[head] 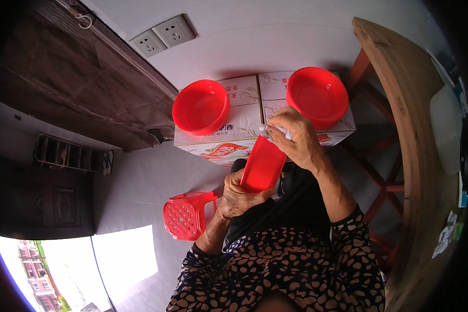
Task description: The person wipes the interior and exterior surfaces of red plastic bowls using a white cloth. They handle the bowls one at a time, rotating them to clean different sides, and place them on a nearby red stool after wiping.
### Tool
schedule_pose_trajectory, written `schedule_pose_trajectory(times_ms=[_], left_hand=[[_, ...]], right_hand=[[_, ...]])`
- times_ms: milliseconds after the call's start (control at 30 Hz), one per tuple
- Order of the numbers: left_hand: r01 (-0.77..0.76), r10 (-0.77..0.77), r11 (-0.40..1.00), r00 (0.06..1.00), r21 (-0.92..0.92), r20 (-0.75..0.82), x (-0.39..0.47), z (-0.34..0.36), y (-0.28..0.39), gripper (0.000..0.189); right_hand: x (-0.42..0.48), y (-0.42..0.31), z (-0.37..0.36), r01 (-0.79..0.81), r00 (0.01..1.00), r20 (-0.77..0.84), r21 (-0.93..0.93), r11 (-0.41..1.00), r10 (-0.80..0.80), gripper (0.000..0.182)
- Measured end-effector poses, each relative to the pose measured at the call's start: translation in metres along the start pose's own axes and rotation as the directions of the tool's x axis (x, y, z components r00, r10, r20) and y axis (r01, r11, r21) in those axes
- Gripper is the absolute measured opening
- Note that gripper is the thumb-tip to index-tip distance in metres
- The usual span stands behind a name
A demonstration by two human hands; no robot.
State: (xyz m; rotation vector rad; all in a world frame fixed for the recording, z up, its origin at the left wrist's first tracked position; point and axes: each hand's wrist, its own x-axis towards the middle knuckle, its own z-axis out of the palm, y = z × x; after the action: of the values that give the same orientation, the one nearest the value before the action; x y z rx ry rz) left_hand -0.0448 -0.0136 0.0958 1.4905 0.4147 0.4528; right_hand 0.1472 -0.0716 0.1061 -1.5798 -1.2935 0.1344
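My left hand [240, 193] grips the near end of a red plastic tray [263, 163], which is held tilted in front of my body. A white cloth or tissue [279, 133] is pinched in my right hand [298, 140] and touches the tray's far end. Two round red plastic bowls stand beyond my hands on cardboard boxes: the left bowl [201, 107] and the right bowl [317, 97], which is close behind my right hand. The boxes [241, 117] are white with printed patterns and stand side by side against the wall.
A small red plastic stool [184, 216] stands on the floor to my left. At the right is a wooden tabletop [397, 97] on red legs, with a crumpled tissue [445, 234] on it. Wall sockets [162, 36] are above the boxes. A rack [66, 153] and slippers [107, 162] are far left.
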Motion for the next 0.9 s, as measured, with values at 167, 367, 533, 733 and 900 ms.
schedule_pose_trajectory(times_ms=[167, 367, 533, 733, 900], left_hand=[[0.016, -0.017, 1.0, 0.998, -0.005, -0.059, -0.001, -0.007, -0.014, 0.037], [-0.055, 0.054, 0.998, 0.992, -0.012, -0.115, -0.004, -0.011, -0.024, 0.035], [-0.005, -0.006, 0.995, 0.994, -0.103, -0.107, -0.007, -0.005, -0.014, 0.032], [-0.01, -0.121, 0.917, 0.945, -0.398, -0.304, 0.002, -0.01, -0.045, 0.027], [-0.105, -0.066, 0.889, 0.934, -0.445, -0.352, 0.007, -0.004, -0.036, 0.024]], right_hand=[[-0.01, -0.041, 0.009, 0.173, 0.985, 0.022, -0.122, 0.977, -0.171, 0.015], [-0.025, -0.059, 0.025, 0.288, 0.957, 0.032, -0.228, 0.93, -0.289, 0.019], [-0.006, -0.026, 0.015, 0.092, 0.99, -0.106, -0.048, 0.995, -0.097, 0.015], [-0.017, -0.018, 0.028, -0.016, 0.986, -0.167, 0.061, 0.998, 0.026, 0.027], [-0.04, -0.043, 0.042, 0.208, 0.973, -0.091, -0.076, 0.975, -0.214, 0.038]])
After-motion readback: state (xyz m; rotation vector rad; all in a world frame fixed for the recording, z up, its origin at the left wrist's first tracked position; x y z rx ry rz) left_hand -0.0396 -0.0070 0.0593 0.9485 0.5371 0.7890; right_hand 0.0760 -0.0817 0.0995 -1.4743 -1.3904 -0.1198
